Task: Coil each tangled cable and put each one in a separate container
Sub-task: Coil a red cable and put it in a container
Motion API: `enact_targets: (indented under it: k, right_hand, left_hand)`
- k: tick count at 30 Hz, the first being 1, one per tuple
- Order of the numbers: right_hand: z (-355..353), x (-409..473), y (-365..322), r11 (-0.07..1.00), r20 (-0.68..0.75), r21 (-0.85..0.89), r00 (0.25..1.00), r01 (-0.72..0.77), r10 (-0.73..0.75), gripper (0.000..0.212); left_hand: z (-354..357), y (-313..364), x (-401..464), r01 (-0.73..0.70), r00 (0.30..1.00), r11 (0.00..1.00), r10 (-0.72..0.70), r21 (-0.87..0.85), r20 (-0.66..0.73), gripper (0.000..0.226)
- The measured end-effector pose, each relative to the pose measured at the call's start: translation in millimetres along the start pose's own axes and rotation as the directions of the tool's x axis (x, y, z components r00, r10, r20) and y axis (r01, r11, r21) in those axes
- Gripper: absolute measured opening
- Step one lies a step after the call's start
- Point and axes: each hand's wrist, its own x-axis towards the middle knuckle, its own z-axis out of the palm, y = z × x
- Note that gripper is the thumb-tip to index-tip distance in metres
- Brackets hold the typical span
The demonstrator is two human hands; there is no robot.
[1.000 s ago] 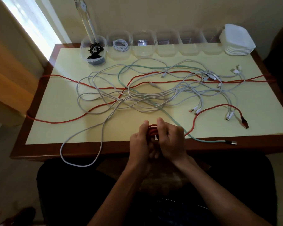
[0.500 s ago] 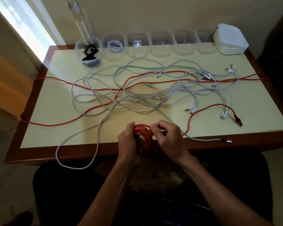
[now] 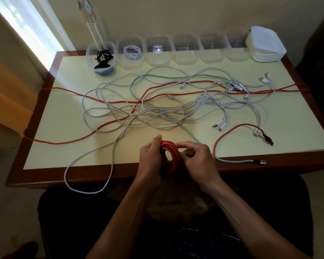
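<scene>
Since a second ago, the thick red braided cable coil (image 3: 169, 156) at lower centre has opened wider. Left hand (image 3: 151, 157) grips it; right hand (image 3: 196, 157) pinches the strand, so I judge winding unfinished.

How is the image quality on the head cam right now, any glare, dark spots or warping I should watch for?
Head view: the window at upper left is blown out white; the table top is evenly lit, cables readable; the clear containers are faint against the wall; the lap below is nearly black; wide-angle bowing curves the table edges; left hand and right hand look sharp.
</scene>
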Motion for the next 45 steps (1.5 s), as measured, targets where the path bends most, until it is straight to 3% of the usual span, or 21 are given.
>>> enact_targets:
  k: [4,7,10,13,15,18,21,23,27,30,32,33,34,36,39,40,42,45]
  right_hand:
    - [-2,-1,-7,0.996,-0.024,-0.024,0.997,-0.080,0.080,0.017]
    - [-2,-7,-16,0.995,-0.005,0.001,0.995,-0.100,0.100,0.025]
    - [3,-16,-22,0.982,0.087,0.079,0.982,-0.172,0.165,0.045]
    - [5,-17,-27,0.969,0.041,0.154,0.982,-0.191,0.187,0.053]
    - [2,-14,-32,0.922,0.059,0.307,0.971,-0.237,0.230,0.054]
    - [-3,-9,-34,0.736,0.201,0.570,0.930,-0.367,0.308,0.052]
    - [-2,-6,-33,0.665,0.281,0.620,0.909,-0.416,0.307,0.050]
    - [0,-6,-33,0.707,0.276,0.571,0.909,-0.416,0.312,0.050]
    - [5,-9,-32,0.897,0.183,0.319,0.948,-0.307,0.259,0.058]
    - [14,-16,-33,0.997,0.041,0.019,0.997,-0.073,0.072,0.071]
    - [13,-19,-32,0.980,-0.113,-0.193,0.990,0.055,-0.078,0.072]
    - [11,-20,-33,0.979,-0.130,-0.191,0.986,0.076,-0.102,0.066]
    - [7,-22,-35,0.993,-0.085,-0.092,0.994,0.068,-0.076,0.055]
    - [5,-30,-43,0.964,0.156,0.262,0.988,-0.051,0.010,0.032]
    - [4,-39,-60,0.674,0.461,0.634,0.885,-0.380,0.065,0.024]
    - [0,-39,-65,0.598,0.488,0.671,0.868,-0.439,0.090,0.028]
    - [-12,-37,-72,0.546,0.494,0.685,0.858,-0.481,0.136,0.033]
    - [-32,-38,-79,0.643,0.450,0.621,0.875,-0.449,0.178,0.028]
  left_hand:
    - [0,-4,1,-0.029,0.999,0.994,0.031,0.105,-0.013,0.044]
    - [-1,-6,4,-0.037,0.998,0.992,0.043,0.124,-0.051,0.043]
    - [1,-3,7,-0.034,0.999,0.989,0.040,0.144,-0.036,0.042]
    - [5,0,7,0.000,1.000,0.981,-0.002,0.193,0.015,0.042]
    - [7,2,7,0.071,0.995,0.980,-0.081,0.185,0.050,0.043]
    - [7,2,7,0.123,0.988,0.976,-0.138,0.181,0.072,0.042]
    - [5,-2,8,0.109,0.991,0.980,-0.121,0.166,0.064,0.044]
    - [3,-7,8,0.105,0.992,0.983,-0.113,0.152,0.049,0.044]
    - [4,-13,7,0.049,0.996,0.990,-0.058,0.130,0.070,0.048]
    - [0,-10,14,-0.040,0.995,0.993,0.049,0.110,-0.084,0.040]
    - [-8,-8,19,-0.124,0.976,0.983,0.145,0.135,-0.163,0.044]
    - [-13,-6,20,-0.169,0.963,0.975,0.194,0.141,-0.185,0.046]
    - [-17,-5,20,-0.218,0.948,0.966,0.244,0.140,-0.205,0.046]
    - [-21,-5,19,-0.310,0.908,0.936,0.343,0.167,-0.239,0.046]
    - [-23,-6,21,-0.380,0.854,0.896,0.435,0.230,-0.286,0.051]
    - [-24,-6,22,-0.384,0.848,0.893,0.441,0.233,-0.294,0.052]
    - [-29,-4,24,-0.389,0.842,0.893,0.444,0.227,-0.305,0.052]
    - [-40,1,29,-0.394,0.838,0.897,0.440,0.199,-0.324,0.048]
